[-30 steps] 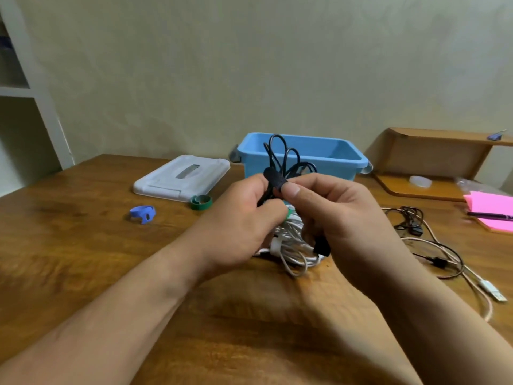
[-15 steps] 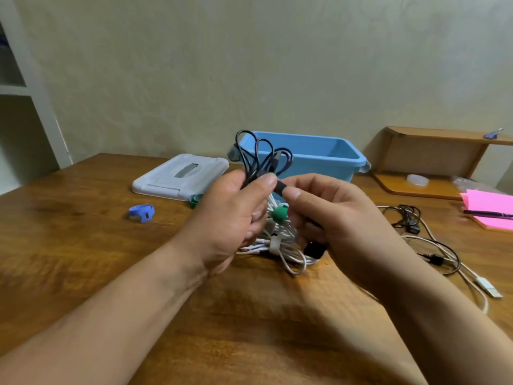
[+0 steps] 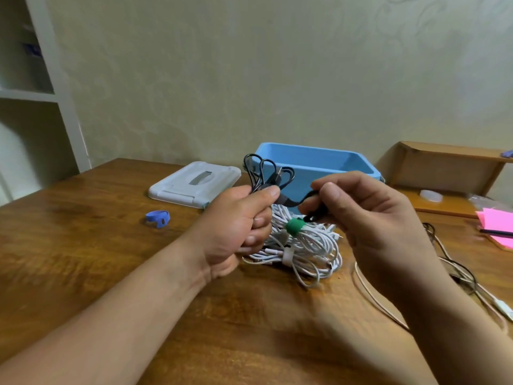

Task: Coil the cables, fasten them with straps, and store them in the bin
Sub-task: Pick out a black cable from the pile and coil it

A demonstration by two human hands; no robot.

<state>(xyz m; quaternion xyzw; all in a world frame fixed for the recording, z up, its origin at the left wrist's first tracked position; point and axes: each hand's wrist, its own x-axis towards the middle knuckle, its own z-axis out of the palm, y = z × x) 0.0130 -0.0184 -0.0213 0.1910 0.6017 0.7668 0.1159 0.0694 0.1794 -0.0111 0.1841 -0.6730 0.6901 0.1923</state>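
Observation:
My left hand (image 3: 238,226) grips a folded black cable (image 3: 263,173), its loops sticking up above my thumb. A black strap (image 3: 297,201) runs from that bundle to my right hand (image 3: 372,223), which pinches its free end just to the right. Below and between my hands, white coiled cables (image 3: 311,251) lie on the table, one tied with a green strap (image 3: 294,225), one with a white strap. The open blue bin (image 3: 319,159) stands right behind the hands.
The bin's white lid (image 3: 194,183) lies at its left, with a blue strap (image 3: 158,217) in front of it. Loose black and beige cables (image 3: 469,279) trail at the right. Pink notes with a pen (image 3: 497,226) and a wooden stand (image 3: 444,170) sit far right.
My hands have drawn apart: the right one has pulled the black strap's end out to the right, while the left keeps hold of the black cable bundle.

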